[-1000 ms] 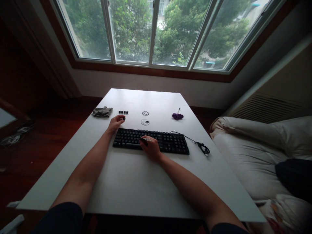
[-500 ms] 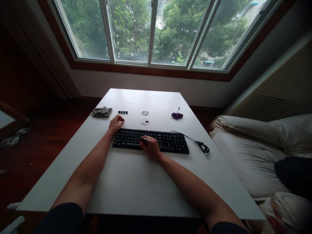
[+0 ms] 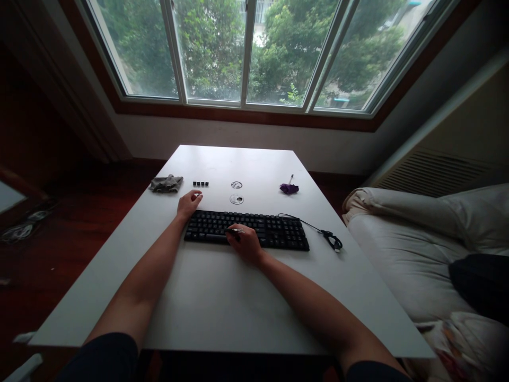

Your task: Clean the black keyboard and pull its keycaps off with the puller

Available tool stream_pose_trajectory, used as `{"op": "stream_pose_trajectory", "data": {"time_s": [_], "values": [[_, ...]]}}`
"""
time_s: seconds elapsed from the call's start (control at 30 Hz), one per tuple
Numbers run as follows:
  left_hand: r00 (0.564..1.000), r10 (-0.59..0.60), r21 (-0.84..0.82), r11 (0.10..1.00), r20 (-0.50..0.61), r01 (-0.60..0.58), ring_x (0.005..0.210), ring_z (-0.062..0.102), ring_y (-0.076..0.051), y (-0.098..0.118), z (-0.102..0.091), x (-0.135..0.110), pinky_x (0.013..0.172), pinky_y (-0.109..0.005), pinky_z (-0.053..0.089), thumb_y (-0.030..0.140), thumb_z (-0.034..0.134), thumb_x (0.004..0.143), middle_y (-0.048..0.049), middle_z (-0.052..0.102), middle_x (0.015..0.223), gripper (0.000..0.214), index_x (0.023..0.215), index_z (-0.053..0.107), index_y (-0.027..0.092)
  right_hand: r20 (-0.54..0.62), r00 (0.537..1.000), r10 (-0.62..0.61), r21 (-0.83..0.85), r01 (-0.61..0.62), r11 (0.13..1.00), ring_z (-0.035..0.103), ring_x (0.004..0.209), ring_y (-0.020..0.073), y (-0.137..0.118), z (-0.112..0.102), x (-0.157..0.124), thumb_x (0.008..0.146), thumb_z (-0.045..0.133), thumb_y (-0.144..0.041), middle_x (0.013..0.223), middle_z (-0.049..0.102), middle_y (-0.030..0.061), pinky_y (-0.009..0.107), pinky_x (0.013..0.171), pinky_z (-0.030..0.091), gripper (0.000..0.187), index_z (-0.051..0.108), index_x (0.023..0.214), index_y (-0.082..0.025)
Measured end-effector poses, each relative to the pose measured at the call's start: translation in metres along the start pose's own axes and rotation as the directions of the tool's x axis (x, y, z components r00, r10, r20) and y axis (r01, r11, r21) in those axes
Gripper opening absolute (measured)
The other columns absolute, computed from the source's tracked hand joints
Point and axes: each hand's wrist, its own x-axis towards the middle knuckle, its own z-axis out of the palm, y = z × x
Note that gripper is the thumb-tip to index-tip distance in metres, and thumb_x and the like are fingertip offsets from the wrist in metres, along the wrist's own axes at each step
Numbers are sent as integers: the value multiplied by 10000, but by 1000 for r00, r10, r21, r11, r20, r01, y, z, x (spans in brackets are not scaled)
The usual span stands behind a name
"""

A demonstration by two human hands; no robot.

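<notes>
A black keyboard (image 3: 278,231) lies across the middle of the white table (image 3: 222,297). My right hand (image 3: 244,245) rests on its front middle, fingers closed round a small thin tool whose tip points left over the keys. My left hand (image 3: 188,204) sits just beyond the keyboard's far left corner, fingers curled in a pinch on something small and dark that I cannot make out. A short row of black keycaps (image 3: 201,183) lies on the table a little beyond my left hand.
A crumpled grey cloth (image 3: 166,183) lies at the far left. Two round cable openings (image 3: 236,199) sit behind the keyboard. A purple-topped object (image 3: 289,187) lies at the far right. The keyboard's cable and plug (image 3: 332,240) trail right. A white sofa (image 3: 417,249) stands beside the table.
My left hand has drawn slightly back toward the keyboard's corner. My right hand has shifted a little left over the keys. The view has barely moved.
</notes>
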Motion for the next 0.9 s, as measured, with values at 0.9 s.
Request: {"op": "stream_pose_trajectory", "data": {"time_s": [0.9], "values": [[993, -119, 221, 969, 21, 111, 781, 639, -246, -19, -14, 5, 818, -354, 429, 233, 646, 743, -17, 696, 777, 289, 1007, 746, 291, 8, 1000, 6, 4, -6, 1000, 684, 795, 192, -2, -2, 0, 923, 615, -274, 864, 738, 46, 284, 734, 509, 97, 701, 923, -227]]}}
